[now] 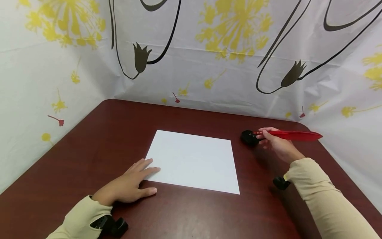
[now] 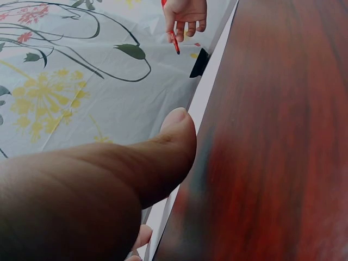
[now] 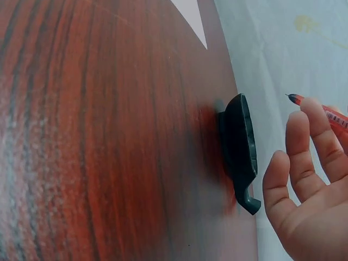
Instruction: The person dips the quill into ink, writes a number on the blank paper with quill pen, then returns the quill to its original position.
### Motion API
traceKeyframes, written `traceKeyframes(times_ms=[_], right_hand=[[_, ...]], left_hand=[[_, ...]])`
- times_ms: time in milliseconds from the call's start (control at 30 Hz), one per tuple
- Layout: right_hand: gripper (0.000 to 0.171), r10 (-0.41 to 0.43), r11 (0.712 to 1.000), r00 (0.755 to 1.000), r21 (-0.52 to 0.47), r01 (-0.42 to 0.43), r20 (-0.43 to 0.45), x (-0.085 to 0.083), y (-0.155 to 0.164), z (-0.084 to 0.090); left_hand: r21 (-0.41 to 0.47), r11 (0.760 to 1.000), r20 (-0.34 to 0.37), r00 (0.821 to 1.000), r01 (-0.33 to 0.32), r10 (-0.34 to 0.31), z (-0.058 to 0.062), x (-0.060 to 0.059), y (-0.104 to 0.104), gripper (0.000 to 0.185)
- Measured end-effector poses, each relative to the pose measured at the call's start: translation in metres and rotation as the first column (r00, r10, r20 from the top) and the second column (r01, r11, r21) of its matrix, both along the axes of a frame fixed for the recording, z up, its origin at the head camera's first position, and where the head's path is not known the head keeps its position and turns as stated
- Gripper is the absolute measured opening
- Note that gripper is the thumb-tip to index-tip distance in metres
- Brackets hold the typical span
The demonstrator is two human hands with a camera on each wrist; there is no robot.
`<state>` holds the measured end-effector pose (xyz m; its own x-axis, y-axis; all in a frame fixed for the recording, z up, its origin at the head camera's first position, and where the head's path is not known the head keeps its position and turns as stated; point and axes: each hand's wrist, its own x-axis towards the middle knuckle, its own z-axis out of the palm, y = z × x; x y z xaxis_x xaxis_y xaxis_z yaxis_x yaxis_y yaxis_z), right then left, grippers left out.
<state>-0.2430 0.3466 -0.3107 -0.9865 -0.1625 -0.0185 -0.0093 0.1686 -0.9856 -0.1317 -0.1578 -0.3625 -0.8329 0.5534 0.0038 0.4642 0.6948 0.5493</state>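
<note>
A blank white sheet of paper (image 1: 194, 161) lies on the dark red wooden table. On its near left corner rests my left hand (image 1: 129, 184), fingers spread, thumb on the wood. My right hand (image 1: 277, 144) pinches a red feather pen (image 1: 298, 135) beyond the sheet's right edge. The feather points right, and the pen's dark tip (image 3: 294, 99) points left in the right wrist view, clear of the table. Just below that tip stands a small black pen stand (image 1: 248, 137), which appears as a shallow dish with a short bent spout (image 3: 249, 204) in the right wrist view.
White cloth (image 1: 185, 79) printed with yellow and dark flowers hangs behind and along both sides of the table (image 1: 98, 142). A black wrist camera (image 1: 111, 226) sits under my left sleeve, another black camera (image 1: 281, 183) under the right.
</note>
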Motion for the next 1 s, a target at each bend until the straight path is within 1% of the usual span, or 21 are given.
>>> traceKeyframes(times_ms=[100, 200, 467, 533, 633, 700, 767, 833, 1000], right_hand=[[0.014, 0.004, 0.999, 1.000, 0.053, -0.005, 0.020, -0.001, 0.001, 0.000], [0.014, -0.006, 0.997, 0.999, 0.077, 0.003, 0.036, -0.002, 0.001, 0.000], [0.013, -0.041, 0.994, 0.999, 0.099, 0.039, 0.017, -0.005, 0.003, -0.005], [0.011, -0.050, 0.991, 0.999, 0.126, 0.048, 0.016, -0.006, 0.004, -0.007], [0.012, -0.069, 0.979, 0.998, 0.196, 0.065, 0.014, -0.006, 0.005, -0.009], [0.016, -0.085, 0.963, 0.996, 0.256, 0.079, 0.011, -0.006, 0.005, -0.010], [0.020, -0.097, 0.952, 0.995, 0.294, 0.087, 0.019, -0.007, 0.005, -0.011], [0.025, -0.106, 0.943, 0.994, 0.318, 0.092, 0.024, -0.007, 0.006, -0.011], [0.032, -0.115, 0.935, 0.992, 0.342, 0.092, 0.046, -0.009, 0.005, -0.013]], left_hand=[[-0.003, 1.000, 0.002, 1.000, 0.001, -0.001, 0.001, -0.001, 0.000, 0.066], [-0.006, 1.000, 0.003, 1.000, 0.001, -0.001, 0.001, -0.001, 0.000, 0.066], [-0.004, 1.000, 0.007, 1.000, -0.003, 0.004, 0.000, -0.001, 0.000, 0.066], [-0.007, 1.000, 0.010, 1.000, -0.005, 0.005, 0.000, -0.001, 0.000, 0.066], [-0.010, 1.000, 0.015, 1.000, -0.008, 0.008, 0.001, -0.002, 0.000, 0.066], [-0.011, 1.000, 0.016, 1.000, -0.008, 0.009, 0.001, -0.002, 0.000, 0.066], [-0.011, 1.000, 0.016, 1.000, -0.008, 0.008, 0.001, -0.002, 0.001, 0.066], [-0.008, 1.000, 0.015, 1.000, -0.008, 0.008, 0.001, -0.002, 0.001, 0.066], [-0.006, 1.000, 0.014, 1.000, -0.009, 0.009, 0.001, -0.001, 0.000, 0.065]])
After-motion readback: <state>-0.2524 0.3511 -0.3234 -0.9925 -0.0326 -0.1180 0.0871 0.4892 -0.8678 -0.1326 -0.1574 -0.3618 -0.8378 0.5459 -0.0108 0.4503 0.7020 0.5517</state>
